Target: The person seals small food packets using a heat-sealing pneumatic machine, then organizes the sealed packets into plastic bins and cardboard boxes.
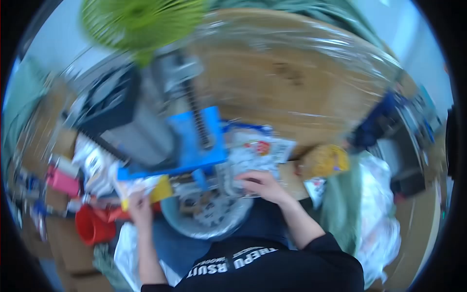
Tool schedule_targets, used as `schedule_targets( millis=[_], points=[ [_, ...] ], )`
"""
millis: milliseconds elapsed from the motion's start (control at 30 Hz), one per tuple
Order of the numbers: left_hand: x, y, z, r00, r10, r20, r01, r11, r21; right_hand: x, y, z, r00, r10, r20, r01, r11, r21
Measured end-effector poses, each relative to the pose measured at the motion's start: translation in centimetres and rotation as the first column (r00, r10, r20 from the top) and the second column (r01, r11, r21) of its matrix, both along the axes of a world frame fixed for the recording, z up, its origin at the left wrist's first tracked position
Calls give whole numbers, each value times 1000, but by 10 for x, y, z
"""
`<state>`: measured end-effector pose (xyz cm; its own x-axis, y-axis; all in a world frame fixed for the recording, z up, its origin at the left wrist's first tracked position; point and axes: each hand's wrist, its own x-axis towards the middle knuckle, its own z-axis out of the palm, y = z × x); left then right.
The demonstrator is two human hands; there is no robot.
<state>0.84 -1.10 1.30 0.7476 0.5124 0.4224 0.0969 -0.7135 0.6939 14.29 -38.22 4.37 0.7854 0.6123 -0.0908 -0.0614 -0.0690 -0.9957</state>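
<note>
My left hand (pixel 139 207) is closed at the left of a round bin, gripping a yellow-and-white packet (pixel 160 189) whose kind is blurred. My right hand (pixel 265 186) is over the bin's right rim, its fingers bent together beside a clear, shiny piece (pixel 228 179); what they pinch is smeared. The bin (pixel 206 233), pale and lined with plastic, stands between my legs. Inside it are a grey-white patterned piece (pixel 216 210) and brownish scraps (pixel 192 203). Beyond my right hand lies a white printed plastic bag (pixel 250 148) with a red mark.
A grey machine (pixel 141 136) stands on a blue base (pixel 211 126), below a green fan (pixel 143 19). A large plastic-wrapped cardboard piece (pixel 292 73) rises behind. Around me are a red container (pixel 92 225), a pink item (pixel 63 180), a yellow bag (pixel 326 161) and white plastic bags (pixel 377 209).
</note>
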Motion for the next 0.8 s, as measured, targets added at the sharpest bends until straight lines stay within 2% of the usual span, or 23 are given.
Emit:
schedule_targets(
  millis=[67, 100, 133, 167, 200, 233, 300, 333, 367, 400, 433, 467, 500, 533, 567, 633, 700, 800],
  points=[
    [-11, -46, 16, 997, -72, 2, 72, 994, -76, -18, 7, 2, 990, 76, -119, -74, 997, 26],
    [-9, -65, 26, 991, -133, 17, 133, 991, 17, -19, 20, 9, 982, 137, -132, -134, 990, 33],
    [-8, -79, 36, 983, -183, -27, 183, 983, -3, -18, 28, 19, 978, 153, 141, -142, 986, -85],
    [-7, -89, 45, 966, -250, -67, 248, 968, -31, -16, 32, 30, 898, 172, 404, -100, 976, -193],
    [-6, -95, 50, 954, -284, -98, 279, 958, -64, -9, 39, 44, 803, 231, 550, -155, 971, -181],
    [-5, -96, 55, 937, -327, -122, 317, 944, -95, -5, 46, 52, 804, 237, 545, -160, 970, -185],
    [-4, -96, 60, 911, -390, -135, 374, 918, -130, -2, 60, 67, 672, 333, 661, -245, 943, -225],
    [-6, -97, 60, 870, -460, -178, 409, 874, -262, -6, 65, 74, 702, 401, 589, -272, 915, -299],
    [-8, -98, 60, 821, -531, -211, 427, 815, -391, -7, 67, 69, 700, 407, 587, -276, 912, -304],
    [-11, -99, 54, 825, -526, -208, 421, 816, -395, -10, 69, 56, 752, 334, 568, -241, 942, -236],
    [-16, -101, 42, 813, -556, -173, 322, 676, -663, -14, 71, 46, 799, 264, 540, -206, 964, -168],
    [-21, -104, 30, 809, -574, -128, 194, 466, -863, -20, 72, 39, 796, 277, 538, -220, 961, -169],
    [-25, -109, 21, 824, -563, -65, 199, 395, -897, -28, 73, 33, 916, 185, 355, -145, 980, -138],
    [-25, -111, 15, 831, -552, -70, 188, 397, -898, -32, 76, 28, 985, 81, 150, -62, 990, -125],
    [-25, -113, 9, 862, -506, -33, 155, 325, -933, -31, 75, 21, 985, 66, 162, -53, 995, -83],
    [-18, -115, 0, 933, -358, 30, 108, 200, -974, -22, 67, 21, 948, -2, 318, 63, 981, -183],
    [-3, -105, 6, 958, -276, 76, 117, 136, -984, -10, 48, 20, 957, -17, 289, 77, 978, -196],
    [18, -96, -11, 983, -166, 82, 102, 116, -988, 0, 21, 25, 958, -16, 288, 83, 971, -225]
  ],
)
